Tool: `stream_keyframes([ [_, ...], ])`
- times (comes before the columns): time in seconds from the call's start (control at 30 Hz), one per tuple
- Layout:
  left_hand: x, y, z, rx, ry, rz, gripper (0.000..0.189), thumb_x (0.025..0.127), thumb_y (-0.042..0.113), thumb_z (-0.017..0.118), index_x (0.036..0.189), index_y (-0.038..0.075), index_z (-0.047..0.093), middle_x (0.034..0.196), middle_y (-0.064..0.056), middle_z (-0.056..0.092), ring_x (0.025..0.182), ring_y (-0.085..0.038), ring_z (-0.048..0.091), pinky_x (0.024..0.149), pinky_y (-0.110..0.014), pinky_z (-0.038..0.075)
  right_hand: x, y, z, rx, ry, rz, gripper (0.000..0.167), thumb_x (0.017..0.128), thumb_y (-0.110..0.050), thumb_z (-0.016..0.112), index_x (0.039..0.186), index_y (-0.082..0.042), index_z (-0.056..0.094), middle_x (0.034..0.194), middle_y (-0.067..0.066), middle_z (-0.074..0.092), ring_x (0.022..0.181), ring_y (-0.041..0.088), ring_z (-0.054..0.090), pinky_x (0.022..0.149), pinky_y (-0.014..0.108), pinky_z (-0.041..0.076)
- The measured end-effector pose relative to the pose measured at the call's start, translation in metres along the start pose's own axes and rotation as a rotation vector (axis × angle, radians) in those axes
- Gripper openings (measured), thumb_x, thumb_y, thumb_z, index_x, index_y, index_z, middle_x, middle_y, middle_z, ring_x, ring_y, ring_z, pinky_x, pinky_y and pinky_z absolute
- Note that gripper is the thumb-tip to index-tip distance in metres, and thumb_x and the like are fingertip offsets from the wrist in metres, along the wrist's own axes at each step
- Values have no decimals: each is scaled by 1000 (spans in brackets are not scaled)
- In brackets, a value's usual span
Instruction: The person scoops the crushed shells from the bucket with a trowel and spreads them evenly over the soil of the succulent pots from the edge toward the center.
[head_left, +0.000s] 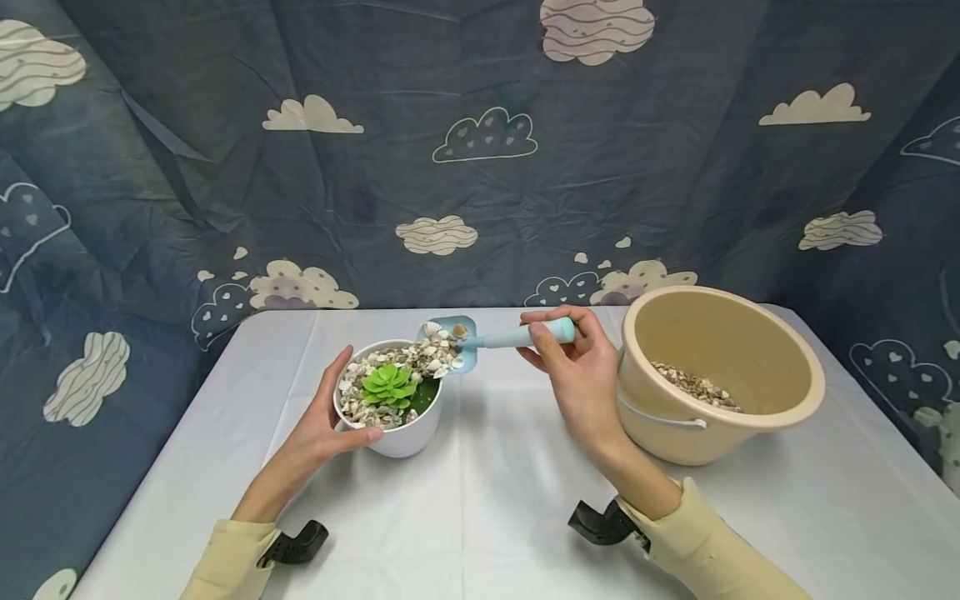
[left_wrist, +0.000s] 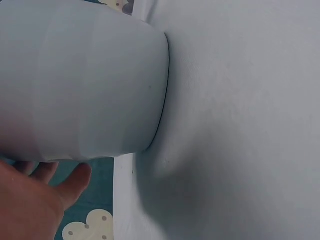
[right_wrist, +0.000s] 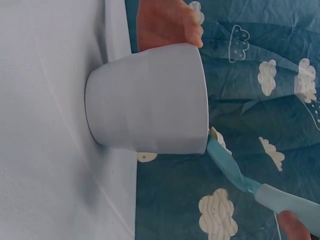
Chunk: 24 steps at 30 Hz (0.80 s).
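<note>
My right hand [head_left: 581, 367] grips the handle of a small light-blue garden trowel [head_left: 517, 337] between thumb and fingers. The trowel's blade carries small pebbles [head_left: 441, 350] and its tip lies at the right rim of a white flowerpot [head_left: 408, 440]. In the pot a green succulent [head_left: 389, 385] stands among pebbles, with a dark green patch showing at the right. My left hand [head_left: 318, 429] holds the pot from the left, thumb along the near rim and fingers round the far side. The right wrist view shows the trowel [right_wrist: 227, 162] tilted against the pot's rim.
A large beige bucket [head_left: 723, 333] with a white handle [head_left: 663, 417] stands on the right, pebbles [head_left: 693, 385] lying at its bottom. White cloth [head_left: 465, 517] covers the table, and a dark blue curtain with clouds [head_left: 480, 200] hangs behind it.
</note>
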<state>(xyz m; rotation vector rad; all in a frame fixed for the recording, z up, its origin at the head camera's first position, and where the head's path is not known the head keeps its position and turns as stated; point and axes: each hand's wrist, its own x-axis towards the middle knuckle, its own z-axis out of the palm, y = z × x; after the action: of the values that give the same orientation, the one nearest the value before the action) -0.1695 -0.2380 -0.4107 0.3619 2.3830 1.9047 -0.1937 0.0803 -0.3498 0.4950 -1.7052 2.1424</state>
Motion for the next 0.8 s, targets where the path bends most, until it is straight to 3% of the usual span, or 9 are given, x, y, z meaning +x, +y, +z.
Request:
stream_keyframes([
  [0.37,-2,2,3,70,38,-36,109,77,21,82,157,37,11,163,-5,1,147,-33,6,112,-65,7,-2,-1,3,0,0,-21,22,95,-2,63,111,6,50,115,21,64,100,28,67,85,41,54],
  [0.6,-1,0,1,-11,-6,-11,106,80,15,78,158,31,8,163,-9,-2,147,-36,5,114,-60,9,-4,0,4,-1,-10,-22,23,95,-3,64,111,6,50,115,21,63,101,30,66,86,41,54],
  [0.8,-1,0,0,-21,-13,10,104,81,14,76,158,29,8,162,-10,0,146,-36,7,114,-59,10,-5,-1,4,-2,-15,-30,23,95,-3,64,111,5,50,115,21,63,101,30,66,86,41,54],
])
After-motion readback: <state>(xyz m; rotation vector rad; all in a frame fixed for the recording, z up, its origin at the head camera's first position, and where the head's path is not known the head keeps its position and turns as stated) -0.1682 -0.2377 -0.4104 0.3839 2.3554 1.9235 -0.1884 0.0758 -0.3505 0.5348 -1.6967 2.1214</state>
